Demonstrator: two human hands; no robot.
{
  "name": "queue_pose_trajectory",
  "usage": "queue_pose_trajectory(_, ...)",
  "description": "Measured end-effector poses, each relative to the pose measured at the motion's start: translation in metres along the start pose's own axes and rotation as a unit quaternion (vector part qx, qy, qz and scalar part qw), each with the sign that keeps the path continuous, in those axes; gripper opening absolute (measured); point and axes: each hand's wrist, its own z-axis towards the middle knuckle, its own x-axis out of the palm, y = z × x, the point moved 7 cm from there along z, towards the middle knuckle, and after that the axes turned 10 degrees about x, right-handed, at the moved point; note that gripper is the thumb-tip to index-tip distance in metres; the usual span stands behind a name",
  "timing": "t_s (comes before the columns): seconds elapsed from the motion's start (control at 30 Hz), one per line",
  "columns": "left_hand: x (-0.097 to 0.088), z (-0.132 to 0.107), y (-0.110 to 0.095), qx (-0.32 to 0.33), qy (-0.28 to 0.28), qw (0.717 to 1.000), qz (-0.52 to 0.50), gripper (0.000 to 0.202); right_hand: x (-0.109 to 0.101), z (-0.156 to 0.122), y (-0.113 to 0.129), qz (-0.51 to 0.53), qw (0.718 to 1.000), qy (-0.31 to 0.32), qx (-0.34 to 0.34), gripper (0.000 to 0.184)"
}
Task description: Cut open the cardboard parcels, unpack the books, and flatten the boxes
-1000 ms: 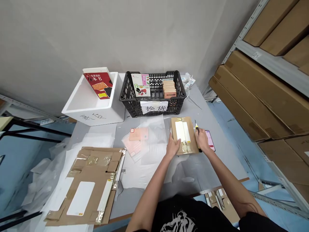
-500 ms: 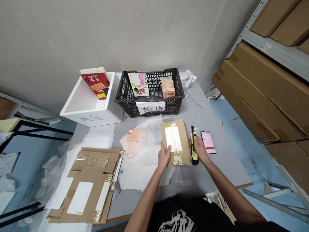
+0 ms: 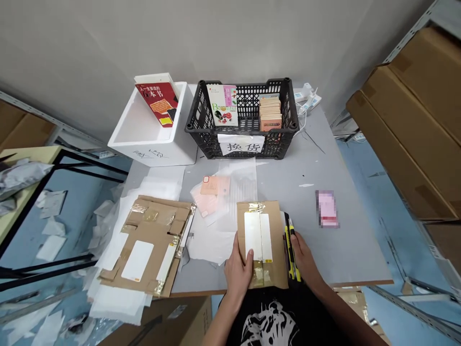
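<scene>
A small flat cardboard box (image 3: 275,240), taped along its middle and bearing a white label (image 3: 252,235), lies near my body at the table's front edge. My left hand (image 3: 239,269) grips its left side, thumb on top near the label. A dark line runs down through the label and tape. Closed around a yellow-and-black box cutter (image 3: 292,252), my right hand (image 3: 305,257) is at the box's right side. The cutter stands close along that edge; whether it touches the cardboard I cannot tell.
Flattened cardboard (image 3: 154,254) lies at the left. Pink booklets (image 3: 212,192) rest beside translucent wrapping sheets (image 3: 241,187). A white foam bin (image 3: 154,154) and a black crate (image 3: 248,129), both holding books, stand behind. A phone (image 3: 327,208) lies at the right.
The box has come nearer to my body, with my left hand still on its left side. My right hand and the cutter have come back with it. The camera view has shifted.
</scene>
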Motion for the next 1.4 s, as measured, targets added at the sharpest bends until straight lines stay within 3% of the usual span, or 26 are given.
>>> queue_pose_trajectory(0.13,0.013,0.005,0.016,0.019,0.031,0.999,0.030,0.067,0.007,0.002,-0.029,0.062,0.991,0.060,0.101,0.054)
queue_pose_trajectory(0.23,0.015,0.009,0.021,0.035,0.035,0.998,0.043,0.065,-0.001,0.013,-0.036,0.129,0.975,0.092,0.154,0.052)
queue_pose_trajectory(0.33,0.012,0.008,0.017,0.041,0.031,0.997,0.059,0.064,-0.010,0.028,-0.035,0.143,0.975,0.072,0.151,0.050)
queue_pose_trajectory(0.43,0.005,0.007,-0.003,0.056,-0.011,0.994,0.097,0.063,-0.005,0.032,-0.034,0.097,0.986,0.048,0.129,0.050)
queue_pose_trajectory(0.53,0.010,0.015,-0.031,0.054,-0.018,0.991,0.125,0.071,0.009,0.021,-0.023,0.001,0.999,0.030,0.044,0.049)
queue_pose_trajectory(0.63,0.020,0.031,-0.048,0.028,-0.001,0.989,0.146,0.093,0.018,0.004,-0.014,-0.025,1.000,0.008,-0.012,0.047)
queue_pose_trajectory(0.77,0.022,0.050,-0.052,0.011,0.007,0.987,0.163,0.115,0.028,-0.007,-0.022,0.060,0.996,0.044,0.057,0.047)
queue_pose_trajectory(0.93,0.014,0.060,-0.047,-0.002,0.045,0.986,0.162,0.128,0.042,-0.011,-0.028,0.203,0.968,0.076,0.129,0.051)
queue_pose_trajectory(1.1,0.001,0.067,-0.046,0.001,0.046,0.981,0.186,0.121,0.053,-0.014,-0.022,0.243,0.948,0.130,0.159,0.057)
queue_pose_trajectory(1.23,-0.007,0.061,-0.051,0.083,0.016,0.974,0.208,0.109,0.032,-0.008,-0.019,0.206,0.952,0.140,0.176,0.064)
queue_pose_trajectory(1.4,-0.022,0.047,-0.067,0.277,-0.051,0.938,0.203,0.115,-0.034,0.009,0.003,0.072,0.980,0.117,0.142,0.061)
